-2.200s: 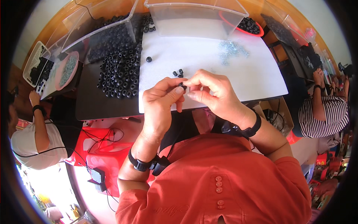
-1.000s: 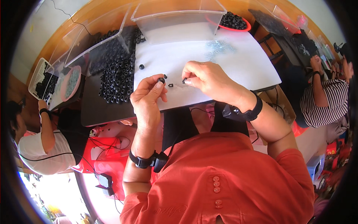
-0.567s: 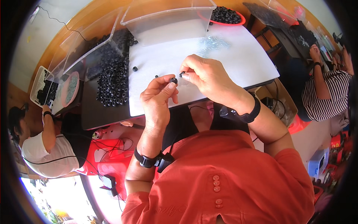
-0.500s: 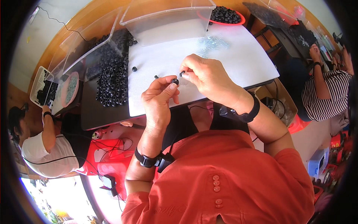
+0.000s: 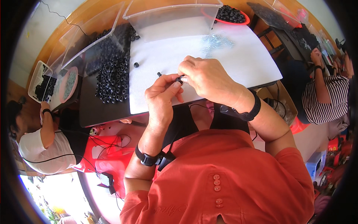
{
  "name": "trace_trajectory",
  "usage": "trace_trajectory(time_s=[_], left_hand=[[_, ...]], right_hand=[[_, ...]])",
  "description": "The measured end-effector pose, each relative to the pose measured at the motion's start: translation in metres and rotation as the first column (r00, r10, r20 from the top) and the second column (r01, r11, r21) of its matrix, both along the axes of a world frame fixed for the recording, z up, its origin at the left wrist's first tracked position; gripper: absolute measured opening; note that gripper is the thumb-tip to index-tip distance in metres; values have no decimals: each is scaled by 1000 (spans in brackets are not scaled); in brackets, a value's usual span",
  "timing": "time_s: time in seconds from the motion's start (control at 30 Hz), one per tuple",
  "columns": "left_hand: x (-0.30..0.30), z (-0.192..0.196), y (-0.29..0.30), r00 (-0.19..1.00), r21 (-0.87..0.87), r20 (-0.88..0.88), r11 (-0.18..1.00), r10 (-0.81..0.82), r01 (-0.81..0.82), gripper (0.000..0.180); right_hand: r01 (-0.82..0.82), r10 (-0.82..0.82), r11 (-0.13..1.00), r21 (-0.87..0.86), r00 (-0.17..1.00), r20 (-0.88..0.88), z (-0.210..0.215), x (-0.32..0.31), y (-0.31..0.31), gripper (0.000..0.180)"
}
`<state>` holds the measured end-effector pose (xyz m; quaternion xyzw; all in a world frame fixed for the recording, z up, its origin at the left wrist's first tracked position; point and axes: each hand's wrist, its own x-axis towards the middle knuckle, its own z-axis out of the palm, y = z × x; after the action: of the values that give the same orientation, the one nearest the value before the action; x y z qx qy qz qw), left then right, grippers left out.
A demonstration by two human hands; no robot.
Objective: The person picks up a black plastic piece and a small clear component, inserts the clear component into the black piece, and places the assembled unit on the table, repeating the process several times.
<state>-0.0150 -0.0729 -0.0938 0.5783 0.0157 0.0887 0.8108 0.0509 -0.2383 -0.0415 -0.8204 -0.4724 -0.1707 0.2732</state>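
Observation:
My left hand (image 5: 158, 98) pinches a small round black cap (image 5: 179, 79) between thumb and fingertips, over the near edge of the white table sheet (image 5: 149, 52). Fingers closed, my right hand (image 5: 210, 77) presses against that cap from the other side. What the right fingertips pinch is mostly hidden by the hand itself. Just past my left fingers lies a tiny black part (image 5: 159, 74). Another black cap (image 5: 136, 65) rests alone on the sheet, farther to the left.
Rows of black caps (image 5: 112, 82) cover the dark table's left side, near a tilted clear bin (image 5: 89, 48). A clear box (image 5: 171, 28) stands at the back. Small glassy bits (image 5: 216, 43) lie before a red tray (image 5: 244, 18) of caps. Other people work at both sides.
My right hand has come in to my left, so the fingertips now meet at the cap. Before, a small gap separated them and a small dark part showed in the right fingers.

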Motion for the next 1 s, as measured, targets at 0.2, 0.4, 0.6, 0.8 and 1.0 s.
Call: trace_trajectory(time_s=[0.2, 0.4, 0.6, 0.8, 1.0], left_hand=[[-2, 5, 1, 999, -54, -27, 998, 18, -19, 18], [-1, 5, -1, 998, -90, -45, 995, 35, -39, 17], [-1, 4, -1, 998, -110, -52, 993, 36, -42, 17], [-1, 10, -2, 997, -114, -73, 992, 39, -47, 16], [-2, 6, -1, 997, -97, -69, 994, 43, -49, 16]], right_hand=[[5, 138, 936, 353, 915, -380, -11, -2, 5, 9], [79, 204, 859, 506, 854, -478, -22, -11, 13, 5], [139, 294, 798, 587, 760, -579, -29, -12, 17, 2], [218, 386, 700, 680, 686, -617, -35, -14, 25, 3], [191, 291, 740, 645, 775, -562, -42, -18, 21, 2]])
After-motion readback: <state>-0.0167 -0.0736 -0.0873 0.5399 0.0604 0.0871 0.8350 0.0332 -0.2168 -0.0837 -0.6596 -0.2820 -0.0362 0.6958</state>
